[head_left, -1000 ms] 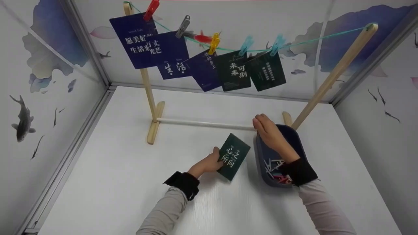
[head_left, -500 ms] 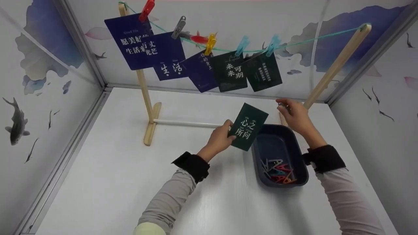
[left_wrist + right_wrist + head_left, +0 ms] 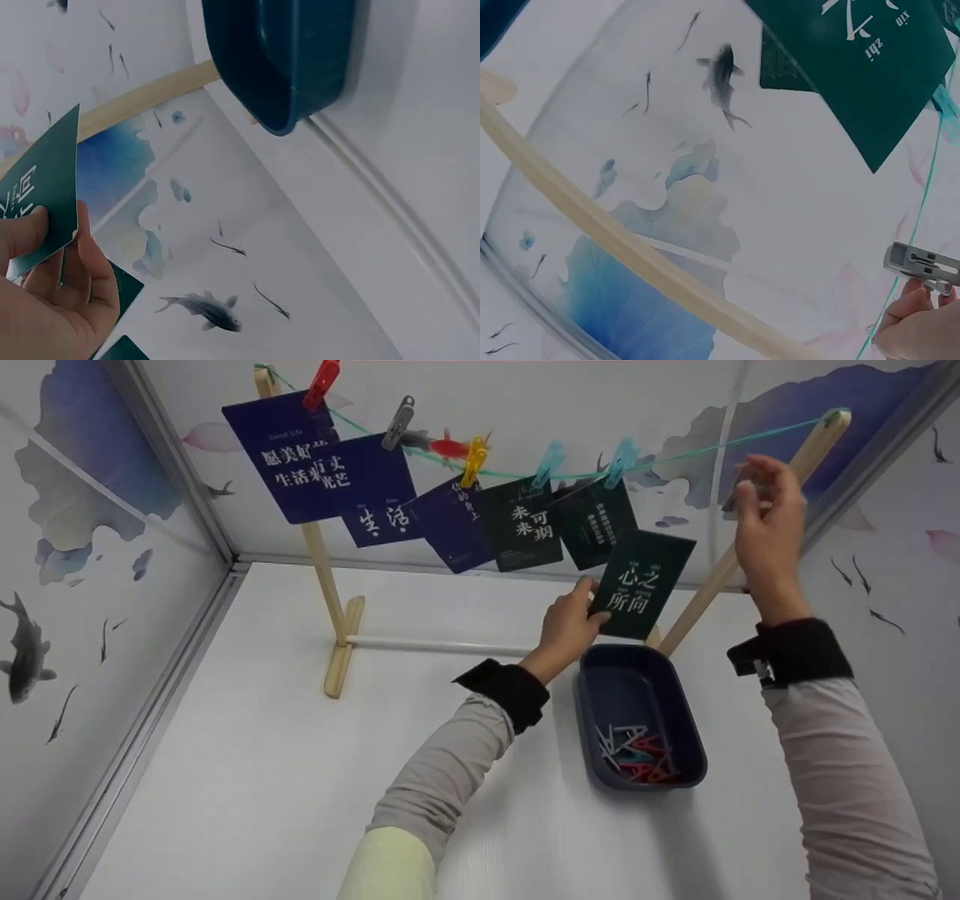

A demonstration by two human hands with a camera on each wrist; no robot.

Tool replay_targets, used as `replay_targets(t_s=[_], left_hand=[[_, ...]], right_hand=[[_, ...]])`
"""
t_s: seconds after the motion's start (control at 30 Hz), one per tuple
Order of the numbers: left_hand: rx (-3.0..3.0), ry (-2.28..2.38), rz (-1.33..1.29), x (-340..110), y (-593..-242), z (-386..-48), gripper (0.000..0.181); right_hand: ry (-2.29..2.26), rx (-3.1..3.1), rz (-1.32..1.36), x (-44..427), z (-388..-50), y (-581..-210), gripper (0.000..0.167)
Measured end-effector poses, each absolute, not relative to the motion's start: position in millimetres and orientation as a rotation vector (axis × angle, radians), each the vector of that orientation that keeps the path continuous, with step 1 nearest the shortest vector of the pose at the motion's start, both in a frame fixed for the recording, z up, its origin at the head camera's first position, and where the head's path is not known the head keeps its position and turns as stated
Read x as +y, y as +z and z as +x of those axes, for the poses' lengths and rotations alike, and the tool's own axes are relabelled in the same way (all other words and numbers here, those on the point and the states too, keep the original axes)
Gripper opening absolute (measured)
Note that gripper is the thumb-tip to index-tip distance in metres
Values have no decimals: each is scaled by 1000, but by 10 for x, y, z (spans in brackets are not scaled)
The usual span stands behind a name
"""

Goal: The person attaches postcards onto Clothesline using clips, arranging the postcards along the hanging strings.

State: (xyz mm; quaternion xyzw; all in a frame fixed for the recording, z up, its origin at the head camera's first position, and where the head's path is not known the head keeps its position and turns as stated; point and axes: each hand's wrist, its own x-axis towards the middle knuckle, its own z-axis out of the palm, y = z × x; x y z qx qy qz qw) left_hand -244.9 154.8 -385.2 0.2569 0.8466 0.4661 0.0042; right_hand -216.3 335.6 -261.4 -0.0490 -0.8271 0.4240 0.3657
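Note:
A dark green card [image 3: 649,585] with white characters is pinched at its left edge by my left hand [image 3: 568,622]. In the left wrist view, the thumb lies on the face of the card [image 3: 45,199] and the fingers are behind it. My right hand [image 3: 772,525] is raised near the top of the right wooden post and holds a grey clothespin [image 3: 922,262], clearest in the right wrist view. The teal line [image 3: 720,448] runs close by that hand. Several blue and green cards [image 3: 529,525] hang from it by coloured clothespins [image 3: 474,461], left of the held card.
A dark blue bin [image 3: 630,682] with several loose clothespins [image 3: 637,754] stands on the white table [image 3: 300,780], below the held card. Wooden posts [image 3: 701,600] carry the line, and a white rod [image 3: 450,646] joins their feet. Printed wall panels enclose the back and sides.
My left hand has lifted the card up and to the right, toward the line. My right hand has come away from the bin and risen to the right, beside the line.

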Motion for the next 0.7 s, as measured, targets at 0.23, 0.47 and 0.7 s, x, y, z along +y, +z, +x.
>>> replay_targets(t_s=[0.23, 0.47, 0.7], left_hand=[[2585, 1656, 641, 1862, -3577, -2530, 32], [2529, 1723, 555, 2083, -3433, -2571, 53], [2204, 1907, 379, 2260, -3335, -2536, 50]], right_hand=[[1059, -2052, -93, 3340, -2321, -2275, 32], [1121, -2073, -134, 3315, -2461, -2159, 27], [1131, -1946, -176, 3288, -2597, -2097, 16]])
